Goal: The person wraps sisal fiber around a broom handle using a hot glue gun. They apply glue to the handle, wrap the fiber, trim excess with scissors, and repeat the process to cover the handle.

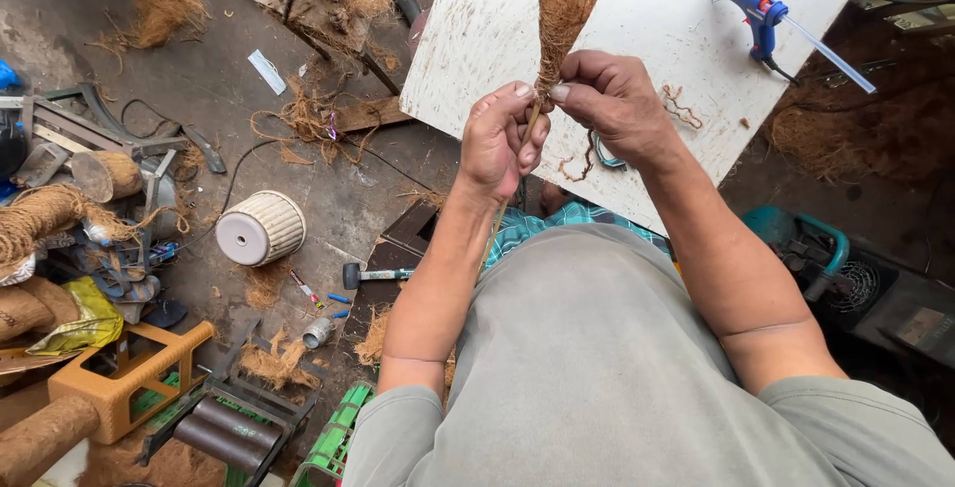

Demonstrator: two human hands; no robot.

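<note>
My left hand [497, 139] and my right hand [612, 99] meet above the edge of a white board [647, 9]. Together they pinch a thin stick [529, 124] topped with a brown tuft of coconut fibre [562, 4] that points away from me. The left hand grips the stick lower down, and its tail runs under the wrist toward my lap. The right hand's thumb and fingers press just below the tuft. A loose strand of fibre [681, 107] lies on the board beside the right hand.
A blue glue gun [756, 11] with a clear stick lies on the board's far right. On the floor to the left lie a white ribbed pot [261, 228], a small hammer [373, 274], fibre clumps [159, 9], an orange stool [129, 373] and tools.
</note>
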